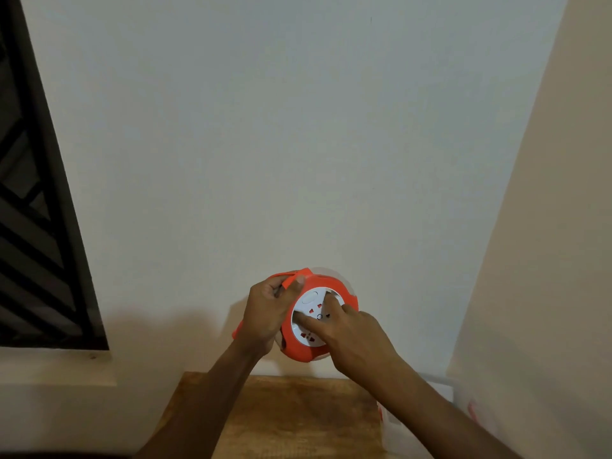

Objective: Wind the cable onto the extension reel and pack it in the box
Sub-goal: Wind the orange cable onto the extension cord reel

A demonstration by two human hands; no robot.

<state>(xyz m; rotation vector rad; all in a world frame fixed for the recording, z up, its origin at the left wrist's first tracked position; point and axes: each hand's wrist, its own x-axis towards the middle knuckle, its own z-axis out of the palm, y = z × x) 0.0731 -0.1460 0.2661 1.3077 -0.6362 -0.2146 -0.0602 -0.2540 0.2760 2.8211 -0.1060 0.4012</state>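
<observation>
The right hand lays straight fingers flat on the white socket face of the extension reel, pressing it. The left hand curls round the reel's orange rim from the left, its thumb on an orange handle tab at the top. The reel is held up in the lower centre of the frame, in front of a pale wall and above a wooden tabletop. A white box shows dimly at lower right. A dark window grille fills the left edge.

Wooden table, white box alongside
</observation>
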